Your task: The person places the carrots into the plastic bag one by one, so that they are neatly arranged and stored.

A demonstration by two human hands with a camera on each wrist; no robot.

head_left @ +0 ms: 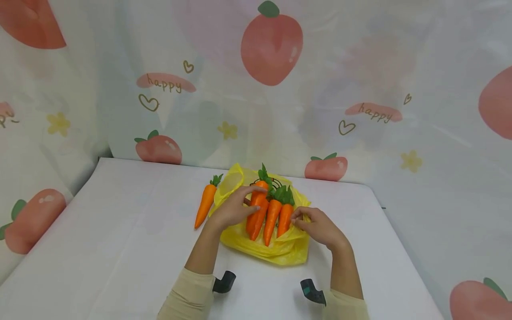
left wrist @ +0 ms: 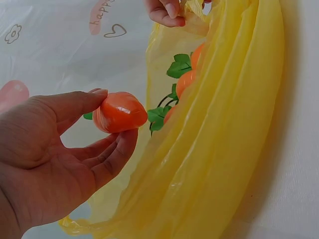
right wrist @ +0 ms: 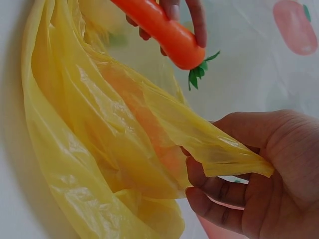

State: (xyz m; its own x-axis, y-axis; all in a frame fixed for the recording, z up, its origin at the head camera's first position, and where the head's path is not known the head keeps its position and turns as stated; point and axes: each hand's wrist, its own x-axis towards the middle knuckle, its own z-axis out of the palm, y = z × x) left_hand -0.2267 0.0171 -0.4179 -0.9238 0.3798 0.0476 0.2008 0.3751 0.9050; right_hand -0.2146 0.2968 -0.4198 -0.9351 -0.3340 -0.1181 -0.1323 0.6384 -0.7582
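Note:
My left hand (head_left: 234, 209) grips an orange carrot (left wrist: 121, 112) with green leaves, thumb on one side and fingers on the other. That carrot is over the mouth of a yellow plastic bag (head_left: 280, 257), clear of the bag in the left wrist view. Several more carrots (head_left: 272, 220) lie side by side at the bag's opening, their leafy ends toward the back. On the bag's right side, my right hand (head_left: 320, 226) pinches the edge of the thin plastic; the right wrist view shows a bag flap (right wrist: 219, 154) between its thumb and fingers.
A single carrot (head_left: 206, 205) lies on the white table (head_left: 132, 240) left of the bag. Thin black wire loops (head_left: 277, 182) show behind the leaves. A fruit-patterned curtain (head_left: 272, 111) rises along the table's back edge. Black wrist mounts (head_left: 225, 282) jut inward from both sleeves.

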